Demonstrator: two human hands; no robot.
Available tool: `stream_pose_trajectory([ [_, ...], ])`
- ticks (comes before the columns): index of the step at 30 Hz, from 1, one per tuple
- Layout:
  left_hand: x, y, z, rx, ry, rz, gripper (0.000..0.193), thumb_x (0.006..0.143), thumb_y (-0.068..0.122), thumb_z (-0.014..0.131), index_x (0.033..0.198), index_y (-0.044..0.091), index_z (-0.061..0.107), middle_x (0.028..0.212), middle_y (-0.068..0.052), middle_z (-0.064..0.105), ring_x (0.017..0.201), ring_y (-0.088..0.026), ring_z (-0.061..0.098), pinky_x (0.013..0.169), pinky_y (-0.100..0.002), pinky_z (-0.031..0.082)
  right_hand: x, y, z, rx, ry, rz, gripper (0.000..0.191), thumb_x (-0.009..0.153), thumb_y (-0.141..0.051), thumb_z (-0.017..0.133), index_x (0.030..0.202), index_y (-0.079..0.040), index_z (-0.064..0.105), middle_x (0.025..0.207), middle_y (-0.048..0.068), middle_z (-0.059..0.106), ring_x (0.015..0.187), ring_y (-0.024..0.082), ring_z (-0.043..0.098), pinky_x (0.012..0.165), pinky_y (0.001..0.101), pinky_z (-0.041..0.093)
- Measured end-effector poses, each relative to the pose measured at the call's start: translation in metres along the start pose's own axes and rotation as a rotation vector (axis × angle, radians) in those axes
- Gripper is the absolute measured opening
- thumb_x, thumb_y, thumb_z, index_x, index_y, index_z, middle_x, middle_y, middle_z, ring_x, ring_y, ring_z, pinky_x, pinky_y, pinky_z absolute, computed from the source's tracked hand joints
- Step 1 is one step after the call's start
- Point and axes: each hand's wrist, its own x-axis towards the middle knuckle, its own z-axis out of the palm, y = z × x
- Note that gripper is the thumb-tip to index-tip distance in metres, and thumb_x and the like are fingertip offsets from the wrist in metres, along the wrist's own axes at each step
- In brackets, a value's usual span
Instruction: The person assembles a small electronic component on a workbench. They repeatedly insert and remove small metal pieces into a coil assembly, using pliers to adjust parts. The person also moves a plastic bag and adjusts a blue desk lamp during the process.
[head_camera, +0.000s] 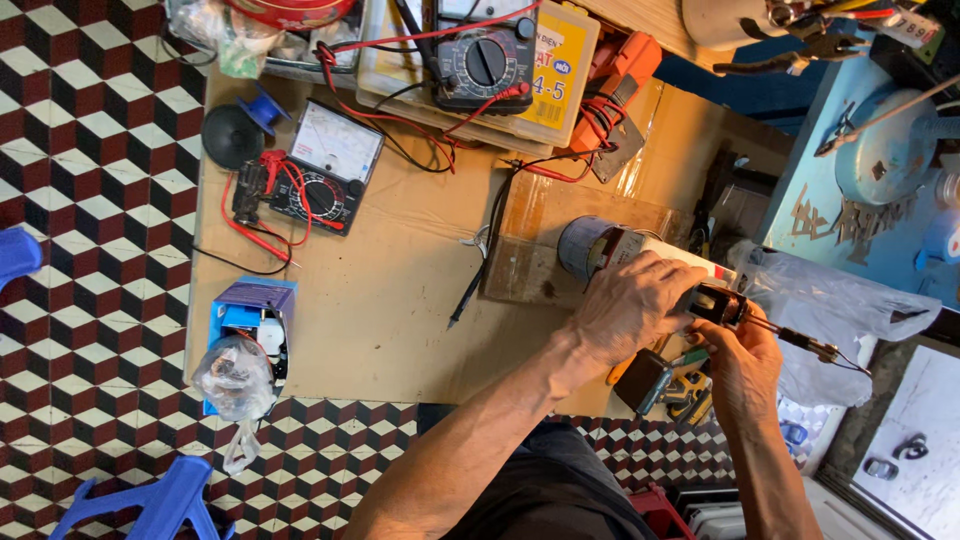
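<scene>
**Two hands closed on a small motor at the table's right edge**

While both forearms reach up from the bottom of the view, the hands meet over the right end of the table (400, 300), a sheet of brown cardboard laid over a checked floor (80, 200). The left hand (632, 305) lies palm-down with its wrist bent, fingers curled over the top of a small motor (716, 303), a dark block with a copper-coloured coil. The right hand (742, 362) comes up from below, palm turned toward the left one, thumb and fingers pinching the motor's lower side. Both hands are thus clenched on the motor, which is held just above the table's edge rather than resting on it. A thin metal shaft (812, 346) sticks out of the motor to the right, past a crumpled plastic bag (830, 300).

Just beyond the left knuckles lies a grey-blue cylinder (585, 245) on a wooden board (560, 215). Under the wrists sit a dark boxy part (643, 382) and a yellow tool (690, 395). Well apart, at the table's far end, lies a black meter (325, 165) with red leads (262, 235), and a second meter (482, 62) rests on a yellow case (570, 70). A blue box (250, 320) holding a knotted bag (235, 378) stands near the left edge.
</scene>
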Motion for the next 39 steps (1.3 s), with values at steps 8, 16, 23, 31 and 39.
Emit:
stream_pose_trajectory([
  [8, 0.001, 0.003, 0.009, 0.064, -0.083, 0.042, 0.057, 0.083, 0.037, 0.082, 0.131, 0.013, 0.064, 0.117, -0.007, 0.073, 0.113, -0.024, 0.069, 0.092, -0.037, 0.058, -0.008, 0.004, -0.003, -0.036, -0.013, -0.032, 0.046, 0.094, -0.002, 0.062, 0.14, -0.002, 0.056, 0.098, 0.008, 0.067, 0.087, 0.013, 0.065, 0.075, 0.027, 0.052],
  [16, -0.006, 0.038, 0.022, 0.153, -0.096, 0.063, 0.059, 0.078, 0.028, 0.086, 0.13, 0.01, 0.063, 0.116, -0.013, 0.072, 0.108, -0.031, 0.07, 0.093, -0.041, 0.056, -0.016, 0.008, -0.049, 0.251, -0.19, -0.084, 0.046, 0.094, -0.005, 0.062, 0.139, 0.001, 0.053, 0.113, 0.012, 0.07, 0.097, 0.017, 0.069, 0.084, 0.0288, 0.055],
  [23, -0.013, 0.08, 0.045, 0.071, -0.087, -0.053, 0.087, 0.076, 0.019, 0.085, 0.152, 0.009, 0.044, 0.136, -0.02, 0.063, 0.114, -0.029, 0.068, 0.088, -0.039, 0.061, 0.026, 0.02, -0.154, 0.206, 0.093, -0.15, 0.036, 0.096, -0.018, 0.065, 0.126, 0.002, 0.064, 0.106, 0.01, 0.073, 0.091, 0.015, 0.07, 0.077, 0.0275, 0.056],
  [31, -0.072, 0.137, 0.073, 0.193, 0.32, -0.322, 0.084, 0.088, 0.027, 0.078, 0.157, 0.007, 0.035, 0.143, -0.02, 0.061, 0.109, -0.026, 0.069, 0.081, -0.034, 0.061, 0.121, 0.008, -0.259, -0.172, 0.46, -0.487, 0.026, 0.096, -0.016, 0.07, 0.115, 0.001, 0.072, 0.102, 0.01, 0.074, 0.088, 0.019, 0.07, 0.077, 0.0321, 0.054],
  [39, -0.091, 0.159, 0.141, 0.147, 0.349, -0.453, 0.081, 0.089, 0.028, 0.074, 0.156, 0.01, 0.033, 0.141, -0.02, 0.059, 0.105, -0.022, 0.071, 0.077, -0.033, 0.063, 0.159, -0.011, -0.266, -0.448, 0.353, -0.473, 0.029, 0.081, -0.022, 0.083, 0.098, -0.002, 0.072, 0.092, 0.012, 0.068, 0.084, 0.027, 0.065, 0.073, 0.0435, 0.051],
])
